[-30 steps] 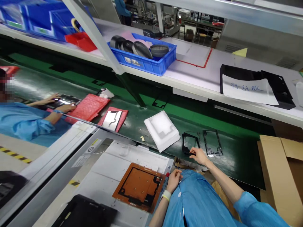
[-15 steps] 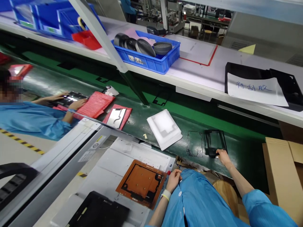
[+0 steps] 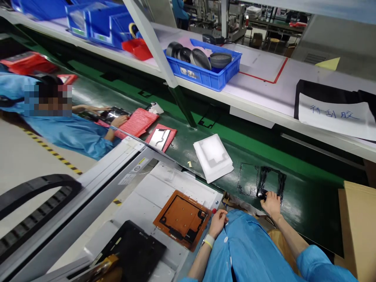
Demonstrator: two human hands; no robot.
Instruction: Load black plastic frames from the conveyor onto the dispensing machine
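Note:
My right hand [image 3: 272, 203] is over the near end of several thin black frames [image 3: 280, 184] on the green bench, its fingers closed on their edge. The frames are slightly fanned apart. Just left of them lies a thin, dark outline-shaped piece [image 3: 248, 178], flat on the bench. My left hand [image 3: 219, 222] rests at the machine's edge by my body, beside a red button [image 3: 214, 210]. Its fingers are curled together, and anything in them is hidden. Left of it, an orange-brown plate [image 3: 179, 219] carries a black gasket-like outline. A black plate [image 3: 132, 246] lies nearer.
A stack of white sheets [image 3: 213, 160] sits mid-bench. Another person [image 3: 73, 129] works at the left near red bubble-wrap pouches [image 3: 138, 122]. A shelf above bears a blue bin [image 3: 202, 76] with round dark parts. A cardboard box [image 3: 360, 227] stands at right.
My view has swung left, so things sit further right in it. My right hand has shifted over the black frames, which now look fanned. A machine part has appeared over the black plate.

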